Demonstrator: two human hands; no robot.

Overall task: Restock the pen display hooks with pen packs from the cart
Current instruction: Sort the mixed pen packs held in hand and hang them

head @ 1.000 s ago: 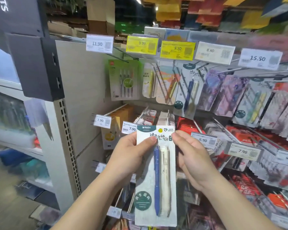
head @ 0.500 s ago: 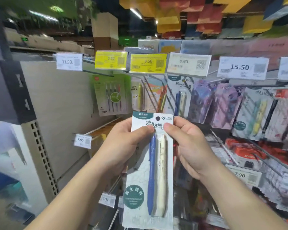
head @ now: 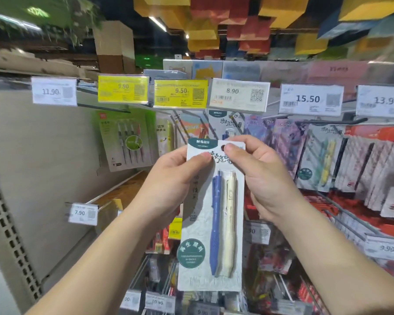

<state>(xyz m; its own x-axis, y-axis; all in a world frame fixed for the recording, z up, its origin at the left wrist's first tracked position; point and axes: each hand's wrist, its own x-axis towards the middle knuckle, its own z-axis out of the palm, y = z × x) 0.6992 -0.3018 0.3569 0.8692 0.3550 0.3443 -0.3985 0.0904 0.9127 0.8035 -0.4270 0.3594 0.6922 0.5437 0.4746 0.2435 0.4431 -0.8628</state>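
White pen pack (head: pixel 210 214) upright, long axis vertical, both hands' fingers (head: pixel 199 158) pinching top.

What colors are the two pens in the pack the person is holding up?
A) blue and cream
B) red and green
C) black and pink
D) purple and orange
A: the pen pack, pinched near its top by the left hand and the right hand, shows a blue pen beside a cream pen.
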